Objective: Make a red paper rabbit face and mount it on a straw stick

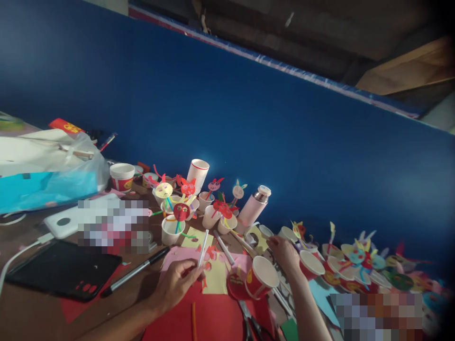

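My left hand (179,280) pinches a thin white stick (203,249) between thumb and fingers, tilted up over yellow and pink paper. My right hand (283,253) is farther back on the right, fingers curled down beside a small whitish cup (265,231); whatever its fingertips hold is hidden. Between the hands stands a red and white paper cup (265,279). Beneath them lie a yellow paper sheet (215,280), red paper (213,317) and pink paper (174,255). Black-handled scissors (249,319) rest at the front.
Decorated paper cups (173,229) with cut-out faces stand behind, near a cup stack (197,175) and pink thermos (253,208). More cups (341,267) crowd the right. A black phone (64,270), marker (137,272) and white power bank (66,220) lie left. A blue partition (227,104) rises behind.
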A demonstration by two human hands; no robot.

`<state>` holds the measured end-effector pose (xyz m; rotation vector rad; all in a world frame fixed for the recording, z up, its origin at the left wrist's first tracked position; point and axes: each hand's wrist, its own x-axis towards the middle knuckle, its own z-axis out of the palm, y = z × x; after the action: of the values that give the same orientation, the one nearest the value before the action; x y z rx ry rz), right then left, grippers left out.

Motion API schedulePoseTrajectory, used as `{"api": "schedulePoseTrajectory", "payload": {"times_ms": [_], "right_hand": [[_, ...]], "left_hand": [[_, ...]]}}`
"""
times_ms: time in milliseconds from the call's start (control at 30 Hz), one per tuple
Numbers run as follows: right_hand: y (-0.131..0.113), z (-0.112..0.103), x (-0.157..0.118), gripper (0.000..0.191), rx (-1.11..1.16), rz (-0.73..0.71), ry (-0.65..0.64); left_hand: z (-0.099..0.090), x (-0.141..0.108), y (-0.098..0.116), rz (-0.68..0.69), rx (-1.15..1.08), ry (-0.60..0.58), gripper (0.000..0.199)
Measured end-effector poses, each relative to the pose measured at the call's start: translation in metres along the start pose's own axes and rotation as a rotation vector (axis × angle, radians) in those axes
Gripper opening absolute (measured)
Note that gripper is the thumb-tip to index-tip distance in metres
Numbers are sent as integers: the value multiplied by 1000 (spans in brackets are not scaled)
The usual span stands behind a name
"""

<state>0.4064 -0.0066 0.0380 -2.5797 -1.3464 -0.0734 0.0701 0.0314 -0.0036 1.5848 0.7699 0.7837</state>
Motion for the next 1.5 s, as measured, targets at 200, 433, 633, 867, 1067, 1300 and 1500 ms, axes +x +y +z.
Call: {"api": "schedulePoseTrajectory", "payload": {"times_ms": [200, 433, 633, 867, 1067, 1300, 1500], "right_hand": [[8, 22, 14, 30, -27, 81, -78], [16, 39, 20, 28, 56, 80, -118], [22, 17, 14, 32, 125, 90, -73], [30, -20, 5, 33, 159, 178, 62], [34, -37, -1, 35, 167, 245, 185], [45, -38, 0, 37, 222, 201, 265], [53, -31, 2, 32, 294, 36, 132]], "left_hand": [[-1, 2, -3, -50, 11, -52, 36], [1, 7, -9, -96, 20, -47, 38], [0, 8, -9, -109, 51, -42, 35], [0, 8, -17, -112, 57, -65, 33], [1, 8, -19, -111, 47, -60, 35], [1, 10, -18, -162, 14, -71, 36], [0, 8, -17, -182, 17, -82, 37]]}}
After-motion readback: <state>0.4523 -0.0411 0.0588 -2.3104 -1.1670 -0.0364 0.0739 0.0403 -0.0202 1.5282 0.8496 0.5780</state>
